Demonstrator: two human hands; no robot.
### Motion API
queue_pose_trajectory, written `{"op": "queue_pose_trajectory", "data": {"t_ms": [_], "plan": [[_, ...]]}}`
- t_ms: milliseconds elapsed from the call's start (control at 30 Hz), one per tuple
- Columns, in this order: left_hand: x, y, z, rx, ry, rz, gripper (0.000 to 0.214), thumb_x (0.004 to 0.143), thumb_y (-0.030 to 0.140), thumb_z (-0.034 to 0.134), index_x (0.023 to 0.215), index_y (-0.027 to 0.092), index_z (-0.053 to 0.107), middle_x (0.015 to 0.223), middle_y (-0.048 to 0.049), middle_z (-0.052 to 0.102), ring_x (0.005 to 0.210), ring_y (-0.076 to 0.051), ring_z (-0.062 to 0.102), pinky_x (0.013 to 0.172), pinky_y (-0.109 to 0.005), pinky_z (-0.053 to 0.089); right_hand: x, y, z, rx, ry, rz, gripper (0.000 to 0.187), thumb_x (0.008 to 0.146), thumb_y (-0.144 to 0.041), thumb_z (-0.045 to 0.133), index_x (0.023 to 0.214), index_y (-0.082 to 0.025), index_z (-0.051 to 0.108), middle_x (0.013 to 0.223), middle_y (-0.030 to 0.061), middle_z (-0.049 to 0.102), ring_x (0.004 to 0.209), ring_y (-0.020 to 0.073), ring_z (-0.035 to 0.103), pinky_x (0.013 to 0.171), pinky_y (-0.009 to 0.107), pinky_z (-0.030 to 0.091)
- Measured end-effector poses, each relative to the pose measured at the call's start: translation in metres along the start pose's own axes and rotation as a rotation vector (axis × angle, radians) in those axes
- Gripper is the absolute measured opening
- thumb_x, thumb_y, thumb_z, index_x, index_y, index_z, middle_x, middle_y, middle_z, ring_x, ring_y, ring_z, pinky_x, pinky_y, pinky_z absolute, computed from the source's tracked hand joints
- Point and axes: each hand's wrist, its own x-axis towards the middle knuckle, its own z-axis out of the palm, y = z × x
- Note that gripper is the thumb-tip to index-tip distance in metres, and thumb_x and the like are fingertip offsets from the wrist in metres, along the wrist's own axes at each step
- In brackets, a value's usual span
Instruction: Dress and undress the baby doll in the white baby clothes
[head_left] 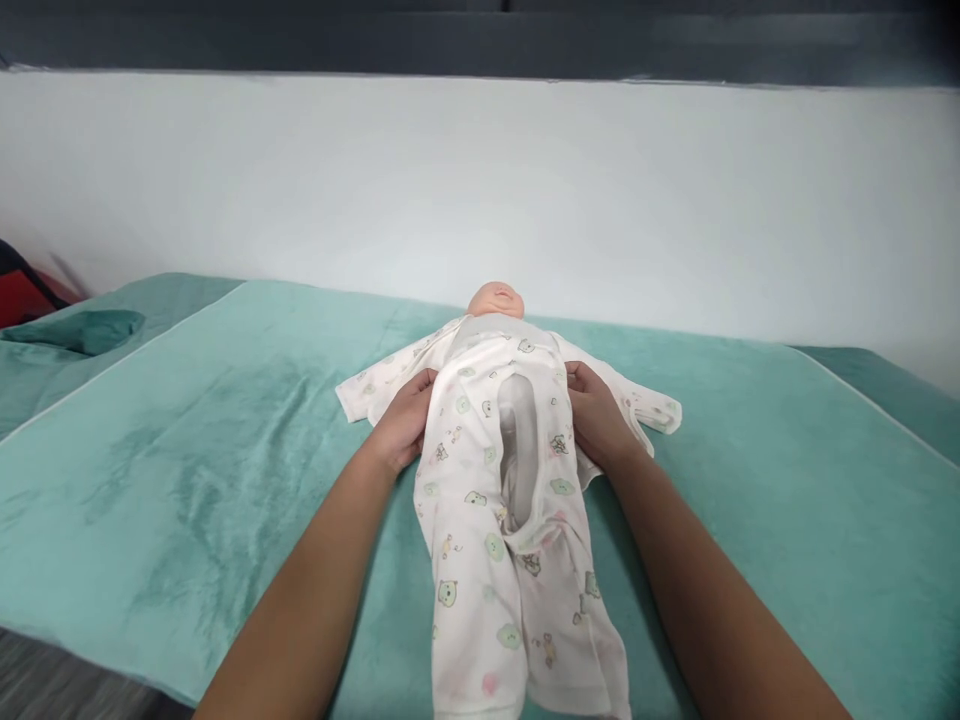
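A baby doll (496, 299) lies on its back, its head at the far end. It wears a white printed top (405, 370) with the sleeves spread to both sides. White split-crotch baby pants (469, 520) with green animal prints cover its trunk and legs. My left hand (409, 415) grips the left side of the pants near the waist, fingers partly hidden behind the cloth. At the opposite side my right hand (594, 405) holds the pants' edge, its fingertips tucked out of sight. Through the oval crotch opening, grey-white material (519, 450) shows.
A teal plush cover (225, 480) spreads under the doll. Behind it stands a white wall (480, 180) with a dark band (480, 45) above. A red and black object (26, 285) sits at the far left. Dark floor (60, 680) shows at lower left.
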Motion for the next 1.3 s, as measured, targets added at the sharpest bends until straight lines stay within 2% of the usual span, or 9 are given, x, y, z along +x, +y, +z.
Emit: {"op": "queue_pose_trajectory", "data": {"t_ms": [200,400,567,700,833,933,1067,1300], "plan": [[-0.001,0.001,0.009,0.141,0.080,0.018,0.029,0.070,0.039,0.073,0.088,0.020,0.062,0.072,-0.0003,0.063,0.069,-0.017,0.059,0.064,-0.030,0.050,-0.003,-0.009,0.005,-0.006,-0.056,0.004,0.032,0.067,-0.033,0.078,0.088,-0.026,0.054,0.091,-0.0011,0.069,0.077,0.0186,0.060,0.069,0.032,0.050],[-0.008,0.009,0.017,0.127,0.091,0.066,0.031,0.072,0.045,0.070,0.086,0.020,0.058,0.079,-0.0010,0.063,0.075,-0.018,0.060,0.069,-0.030,0.050,-0.002,-0.014,0.004,-0.031,-0.126,-0.034,0.028,0.069,-0.037,0.077,0.085,-0.026,0.057,0.096,0.0004,0.071,0.084,0.0200,0.062,0.070,0.031,0.049],[-0.007,0.015,0.012,0.260,0.217,0.142,0.020,0.072,0.033,0.065,0.087,0.020,0.059,0.085,0.0005,0.062,0.082,-0.017,0.056,0.072,-0.026,0.046,-0.003,-0.012,0.000,0.013,-0.148,0.012,0.021,0.071,-0.030,0.073,0.088,-0.025,0.061,0.091,-0.0006,0.071,0.075,0.0174,0.060,0.066,0.030,0.047],[-0.001,0.010,0.004,0.312,0.228,0.195,0.020,0.075,0.030,0.064,0.092,0.020,0.064,0.091,0.0002,0.065,0.087,-0.017,0.057,0.076,-0.025,0.045,-0.005,-0.012,-0.001,-0.077,-0.095,0.057,0.017,0.073,-0.027,0.066,0.090,-0.025,0.064,0.083,-0.0020,0.069,0.068,0.0154,0.057,0.062,0.028,0.044],[0.003,0.006,0.000,0.323,0.237,0.207,0.020,0.080,0.034,0.062,0.095,0.021,0.067,0.098,-0.0011,0.068,0.089,-0.018,0.059,0.080,-0.027,0.047,-0.005,-0.013,-0.002,-0.241,0.017,-0.031,0.013,0.078,-0.033,0.064,0.088,-0.024,0.066,0.079,-0.0019,0.066,0.071,0.0162,0.056,0.063,0.028,0.042],[0.005,0.007,0.000,0.354,0.253,0.232,0.020,0.082,0.036,0.062,0.094,0.021,0.068,0.101,-0.0019,0.069,0.092,-0.020,0.059,0.083,-0.028,0.047,-0.002,-0.012,-0.001,-0.296,0.073,-0.120,0.015,0.082,-0.037,0.064,0.086,-0.024,0.066,0.083,-0.0010,0.066,0.076,0.0163,0.056,0.068,0.028,0.042],[0.006,0.011,0.003,0.387,0.279,0.239,0.022,0.085,0.041,0.060,0.086,0.020,0.068,0.098,-0.0022,0.070,0.094,-0.021,0.059,0.084,-0.028,0.046,0.002,-0.012,-0.001,-0.325,0.076,-0.194,0.013,0.081,-0.035,0.064,0.086,-0.023,0.067,0.089,0.0000,0.067,0.084,0.0177,0.058,0.076,0.029,0.044],[0.004,0.017,0.005,0.339,0.244,0.206,0.017,0.077,0.035,0.067,0.085,0.019,0.069,0.090,-0.0013,0.069,0.084,-0.018,0.059,0.078,-0.027,0.047,0.006,-0.015,0.002,-0.308,0.068,-0.113,0.015,0.078,-0.033,0.066,0.087,-0.022,0.070,0.085,0.0006,0.069,0.079,0.0180,0.059,0.073,0.030,0.044]]}}
